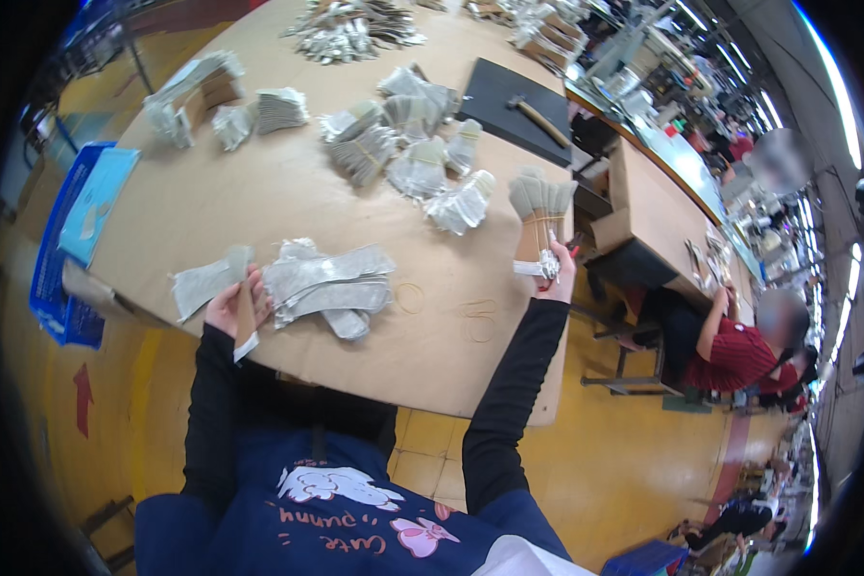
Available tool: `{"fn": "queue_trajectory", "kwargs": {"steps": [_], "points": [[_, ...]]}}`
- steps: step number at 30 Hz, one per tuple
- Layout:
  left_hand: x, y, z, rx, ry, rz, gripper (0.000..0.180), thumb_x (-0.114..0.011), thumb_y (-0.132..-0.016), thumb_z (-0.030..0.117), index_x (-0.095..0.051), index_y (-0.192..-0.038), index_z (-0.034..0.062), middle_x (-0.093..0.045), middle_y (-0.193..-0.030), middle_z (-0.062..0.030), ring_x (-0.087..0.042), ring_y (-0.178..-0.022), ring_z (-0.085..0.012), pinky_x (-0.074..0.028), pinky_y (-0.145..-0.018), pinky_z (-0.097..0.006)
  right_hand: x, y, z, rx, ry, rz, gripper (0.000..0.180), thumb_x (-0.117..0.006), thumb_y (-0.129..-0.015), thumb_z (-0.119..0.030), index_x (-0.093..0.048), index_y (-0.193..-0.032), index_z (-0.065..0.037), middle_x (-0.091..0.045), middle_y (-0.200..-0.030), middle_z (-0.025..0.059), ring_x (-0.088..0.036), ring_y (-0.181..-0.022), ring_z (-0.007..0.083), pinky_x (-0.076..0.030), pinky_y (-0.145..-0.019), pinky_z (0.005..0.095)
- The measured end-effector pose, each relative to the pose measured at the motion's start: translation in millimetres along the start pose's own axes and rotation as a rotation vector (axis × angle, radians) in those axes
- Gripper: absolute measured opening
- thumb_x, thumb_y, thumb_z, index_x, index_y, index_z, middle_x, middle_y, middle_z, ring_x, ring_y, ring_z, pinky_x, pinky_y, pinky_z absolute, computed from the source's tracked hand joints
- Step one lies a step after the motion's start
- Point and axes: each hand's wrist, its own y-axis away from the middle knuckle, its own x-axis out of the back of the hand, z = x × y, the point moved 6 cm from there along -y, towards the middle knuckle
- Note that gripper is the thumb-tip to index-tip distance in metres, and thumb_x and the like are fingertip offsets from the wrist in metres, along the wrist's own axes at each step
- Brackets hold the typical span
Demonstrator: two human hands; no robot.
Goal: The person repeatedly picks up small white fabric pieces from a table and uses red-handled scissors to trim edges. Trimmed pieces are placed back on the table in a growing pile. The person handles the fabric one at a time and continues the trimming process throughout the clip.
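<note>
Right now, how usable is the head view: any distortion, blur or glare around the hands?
Head view: strong fisheye bend, table edges curve, black vignette at the corners; right hand with its banded bundle and left hand are fairly sharp; faces at the right rim are blurred; ceiling lights glare at the top right.

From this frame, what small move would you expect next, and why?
Probably setting the banded bundle down with the finished bundles nearby. The right hand holds it upright, a band already around it, while the left hand rests on the loose grey pieces, with spare rubber bands beside them.
</note>
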Motion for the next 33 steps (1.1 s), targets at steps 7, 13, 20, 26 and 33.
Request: {"fn": "queue_trajectory", "kwargs": {"steps": [7,13,20,26,33], "points": [[-30.1,-0.7,-5.4,-0.090,-0.106,-0.096,0.062,-0.045,-0.080,0.004,-0.033,-0.140,0.0099,-0.037,-0.143,-0.0115,-0.042,-0.126,-0.0266,-0.040,-0.099,-0.044,-23.4,1.5,11.8,0.311,0.943,-0.294,0.053,-0.070,-0.081,-0.014,-0.051,-0.127,0.004,-0.059,-0.116,0.0132,-0.055,-0.104,0.0159,-0.041,-0.093,0.0269],[-43.0,6.7,-4.2,-0.128,-0.130,-0.022,0.063,-0.042,-0.081,0.001,-0.028,-0.142,0.0093,-0.036,-0.144,-0.0126,-0.040,-0.128,-0.0260,-0.038,-0.101,-0.045,-33.3,9.9,-12.4,0.588,0.957,-0.204,0.048,-0.064,-0.088,-0.022,-0.051,-0.128,-0.001,-0.059,-0.116,0.0135,-0.054,-0.108,0.0168,-0.039,-0.095,0.0288],[-33.0,2.6,-4.6,-0.139,-0.178,-0.003,0.059,-0.043,-0.086,0.000,-0.026,-0.142,0.0089,-0.037,-0.142,-0.0153,-0.042,-0.127,-0.0260,-0.041,-0.099,-0.043,-31.3,20.3,-40.3,0.776,0.749,-0.045,0.040,-0.050,-0.097,-0.025,-0.046,-0.125,0.003,-0.060,-0.097,0.0100,-0.055,-0.095,0.0164,-0.041,-0.090,0.0302],[-41.3,9.0,-9.1,-0.235,-0.365,0.050,0.068,-0.045,-0.084,-0.005,-0.017,-0.144,0.0115,-0.038,-0.140,-0.0178,-0.045,-0.125,-0.0286,-0.043,-0.098,-0.041,-69.7,71.4,-51.2,0.884,0.584,-0.019,0.033,-0.052,-0.094,-0.016,-0.051,-0.122,0.002,-0.060,-0.088,0.0045,-0.033,-0.049,0.0002,-0.024,-0.043,0.0169],[-101.9,66.6,-10.9,-0.344,-1.025,-0.071,0.065,-0.055,-0.083,-0.008,-0.026,-0.139,0.0065,-0.048,-0.128,-0.0178,-0.052,-0.117,-0.0238,-0.043,-0.098,-0.035,-183.0,245.5,70.5,0.850,0.775,-0.749,0.034,-0.064,-0.080,-0.009,-0.062,-0.113,-0.003,-0.064,-0.086,0.0078,-0.059,-0.062,0.0132,-0.045,-0.055,0.0231]]}}
